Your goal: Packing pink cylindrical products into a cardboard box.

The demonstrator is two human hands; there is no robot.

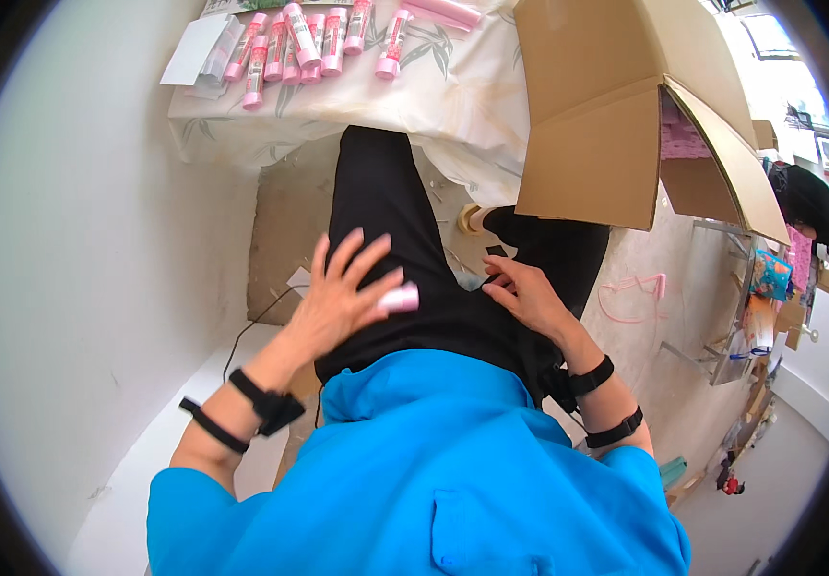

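The left hand [343, 296] was at the centre left of the frame, palm down over the lap, its fingers spread. A pink-and-white tube [398, 298] showed at its inner side, between thumb and forefinger; blur hid whether they gripped it. The right hand [530, 296] lay right of centre, near the other thigh, its fingers loosely bent; whether it held anything could not be told. A small dark piece [497, 252] showed just above its fingertips.

Black straps [219, 427] circled both forearms. Beneath the hands were black trousers [381, 192], and a blue shirt [414, 461] filled the lower middle.

At the top of the frame, a pale leaf-patterned cloth [486, 91] covered the table. Pink tubes [334, 43] lay bunched on it at upper left, one set apart to the right, with white card [197, 50] beside the bunch and pink film [445, 13] at the top edge. A brown box [587, 144] stood at upper right, flaps open, pink contents [678, 134] inside. A pink band [661, 285] lay on the floor at right.
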